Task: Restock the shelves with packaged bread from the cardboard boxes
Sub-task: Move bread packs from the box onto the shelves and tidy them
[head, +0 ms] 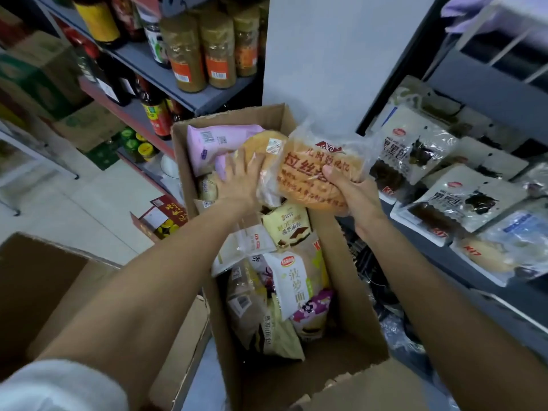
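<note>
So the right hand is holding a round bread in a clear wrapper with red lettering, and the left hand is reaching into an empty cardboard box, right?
Not quite: the head view shows the cardboard box is full of packaged breads. The right hand does hold the round bread, and the left hand reaches into the box.

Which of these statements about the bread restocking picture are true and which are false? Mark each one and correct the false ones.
1. The right hand holds a clear-wrapped round loaf with red lettering. True.
2. The cardboard box under the hands is empty. False: it holds many bread packets, among them a white and green packet.
3. The left hand rests on a second round loaf next to a pink packet. True.
4. The shelf on the right holds bottles of sauce. False: packaged bread lies there, including dark bread packets; the bottles stand on the shelves to the left.
5. Both forearms are covered by long dark sleeves. False: the forearms are bare.
</note>
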{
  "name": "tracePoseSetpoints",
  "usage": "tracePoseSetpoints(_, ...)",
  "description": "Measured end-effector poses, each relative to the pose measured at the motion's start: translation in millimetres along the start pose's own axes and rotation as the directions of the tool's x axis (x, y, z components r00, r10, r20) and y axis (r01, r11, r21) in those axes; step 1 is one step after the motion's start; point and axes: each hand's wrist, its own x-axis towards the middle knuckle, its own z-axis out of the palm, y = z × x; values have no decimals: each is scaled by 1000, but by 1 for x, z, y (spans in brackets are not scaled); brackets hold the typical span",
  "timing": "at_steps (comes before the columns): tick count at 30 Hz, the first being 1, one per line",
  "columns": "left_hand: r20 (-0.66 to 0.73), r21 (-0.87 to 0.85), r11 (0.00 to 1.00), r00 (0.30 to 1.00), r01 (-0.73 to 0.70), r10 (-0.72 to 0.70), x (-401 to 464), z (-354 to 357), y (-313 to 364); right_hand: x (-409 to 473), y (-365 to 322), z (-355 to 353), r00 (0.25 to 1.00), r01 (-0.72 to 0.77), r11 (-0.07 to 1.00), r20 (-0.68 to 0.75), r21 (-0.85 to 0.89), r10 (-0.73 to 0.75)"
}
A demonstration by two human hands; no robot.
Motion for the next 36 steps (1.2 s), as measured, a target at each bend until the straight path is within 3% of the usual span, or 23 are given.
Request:
tracePoseSetpoints(6, -227, -109, 994, 974, -16, -9, 13, 2, 8, -8, -6, -12, 998, -17, 998, -59, 67, 21)
tracePoseSetpoints(9, -281, -236, 971, 953, 41, -108, 0, -17, 23, -16, -14, -20, 993, -25, 993, -108, 120, 38)
tracePoseSetpoints(11, -284, -396, 915, 936, 82, -207, -12, -27, 30, -25, -20, -29, 992, -29, 987, -120, 156, 48)
tracePoseSetpoints(14, -200, -662, 745, 939, 80, -278, -33, -41, 42, -43, -29, -48, 998, -26, 982, -52, 187, 36)
tracePoseSetpoints(18, -108, -825, 564, 970, 35, -218, -64, -64, 69, -77, -38, -77, 1000, -4, 966, 6, 257, 3)
tracePoseSetpoints(23, -48, -821, 569, 989, 41, -141, -127, -79, 107, -130, -43, -127, 996, 27, 923, 65, 384, -56)
tracePoseSetpoints(28, 2, -871, 488, 994, 54, -106, -220, -60, 160, -211, -43, -198, 982, 41, 950, 166, 309, -96)
tracePoseSetpoints(31, -32, -883, 470, 996, 10, -80, -275, -45, 202, -261, -52, -247, 974, 148, 949, 127, 277, -189)
tracePoseSetpoints(36, -147, -918, 355, 982, -179, 116, -332, -40, 293, -326, -86, -333, 935, 338, 891, 3, 303, -356)
